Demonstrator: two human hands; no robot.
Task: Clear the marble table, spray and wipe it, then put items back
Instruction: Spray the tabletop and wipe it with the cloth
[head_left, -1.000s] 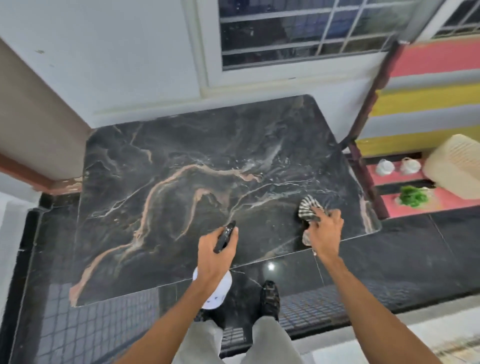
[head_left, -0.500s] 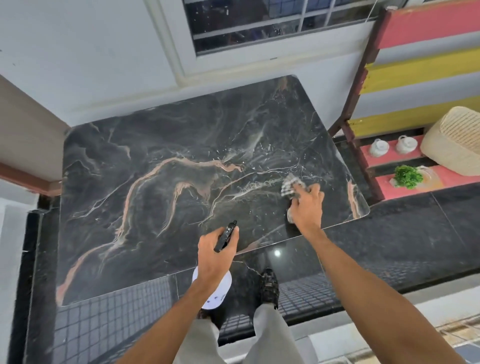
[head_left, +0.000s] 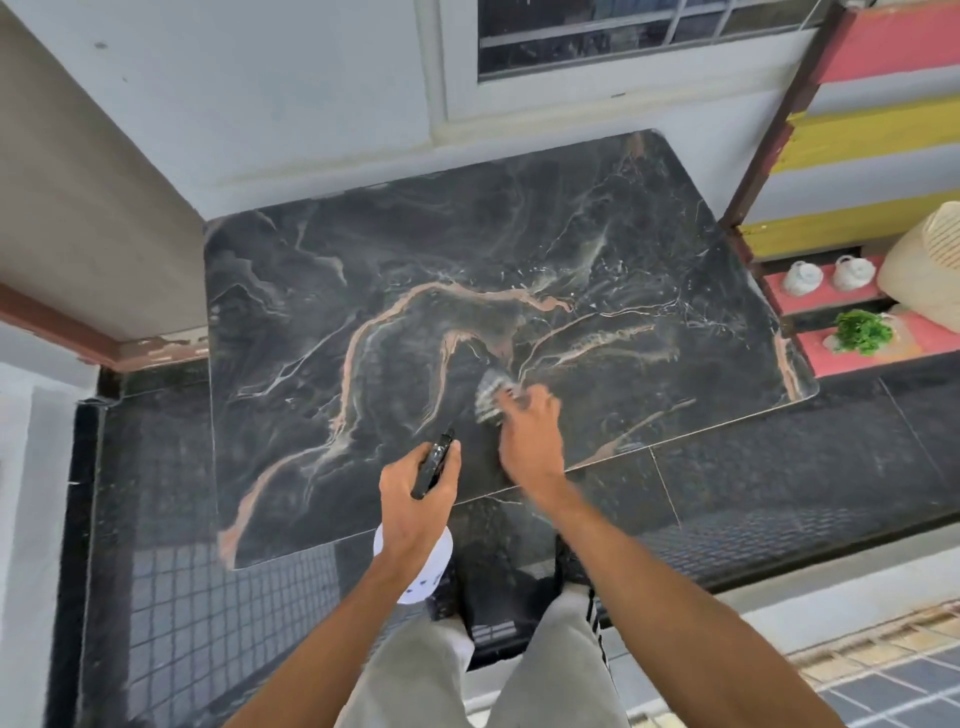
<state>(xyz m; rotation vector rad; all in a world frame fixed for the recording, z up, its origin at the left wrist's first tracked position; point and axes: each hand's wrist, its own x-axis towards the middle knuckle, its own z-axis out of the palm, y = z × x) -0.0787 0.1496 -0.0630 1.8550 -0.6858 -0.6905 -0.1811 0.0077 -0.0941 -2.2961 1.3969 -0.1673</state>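
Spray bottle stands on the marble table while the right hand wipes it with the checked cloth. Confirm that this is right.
Not right. The spray bottle does not stand on the marble table; the left hand holds it at the near edge. The right hand does wipe with the checked cloth. The head view shows this.

**Free room:** dark marble table top with orange and white veins (head_left: 363, 291). You have bare slab ahead and to the left of your right hand (head_left: 530, 441), and to its right up to the rounded corner.

**Obstacles:**
- Your left hand (head_left: 415, 499) grips a white plastic spray bottle (head_left: 421, 571), just left of the right hand.
- A white painted wall (head_left: 311, 104) stands beyond the far edge.
- A brown-framed shelf rack (head_left: 769, 124) stands further right.
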